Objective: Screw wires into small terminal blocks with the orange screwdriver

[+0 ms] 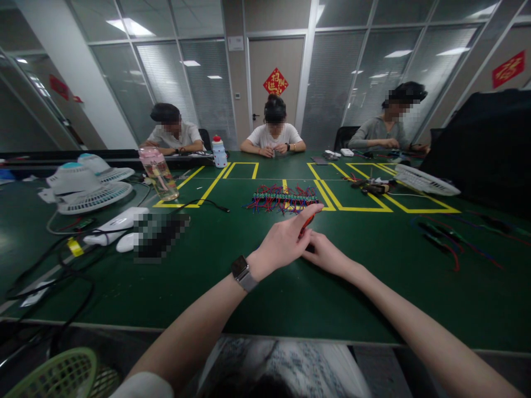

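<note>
My left hand [286,237], with a watch on its wrist, is closed around a small tool with an orange-red and black handle [306,225]. Most of that tool is hidden behind the palm and thumb, so its kind does not show. My right hand [326,251] meets the left fingertips, its own fingers pinched together; whatever they grip is hidden. Just beyond both hands lies a row of small green circuit boards [286,198] with many red and blue wires sticking out on both sides.
Loose wired boards [442,235] lie at right, near a white keyboard [427,179] and tools [373,186]. White fans [89,190], a pink-lidded bottle [160,174] and black cables [62,265] occupy the left. Three people sit across the green table [265,298].
</note>
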Tool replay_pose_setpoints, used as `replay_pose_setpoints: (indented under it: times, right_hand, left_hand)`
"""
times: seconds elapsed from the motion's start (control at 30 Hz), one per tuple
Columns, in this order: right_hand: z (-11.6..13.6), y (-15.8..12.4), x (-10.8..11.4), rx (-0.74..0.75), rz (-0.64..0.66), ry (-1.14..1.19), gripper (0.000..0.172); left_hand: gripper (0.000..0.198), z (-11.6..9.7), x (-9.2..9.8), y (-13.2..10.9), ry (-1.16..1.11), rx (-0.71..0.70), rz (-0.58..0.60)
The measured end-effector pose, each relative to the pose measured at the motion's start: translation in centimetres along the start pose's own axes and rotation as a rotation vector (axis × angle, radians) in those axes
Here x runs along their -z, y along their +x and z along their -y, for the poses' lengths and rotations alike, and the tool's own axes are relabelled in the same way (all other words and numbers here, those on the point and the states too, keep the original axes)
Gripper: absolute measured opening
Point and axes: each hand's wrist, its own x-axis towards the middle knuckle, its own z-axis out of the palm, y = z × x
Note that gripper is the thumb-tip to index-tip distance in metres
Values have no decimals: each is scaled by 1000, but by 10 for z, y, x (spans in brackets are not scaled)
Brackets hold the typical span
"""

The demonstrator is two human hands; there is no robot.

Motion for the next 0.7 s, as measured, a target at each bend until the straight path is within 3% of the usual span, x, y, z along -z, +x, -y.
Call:
replay_pose_setpoints:
  times: [0.7]
  right_hand:
    - [1,0,0,8,-1,-10,6]
  left_hand:
    - [57,1,-1,-1,6,-14,-2]
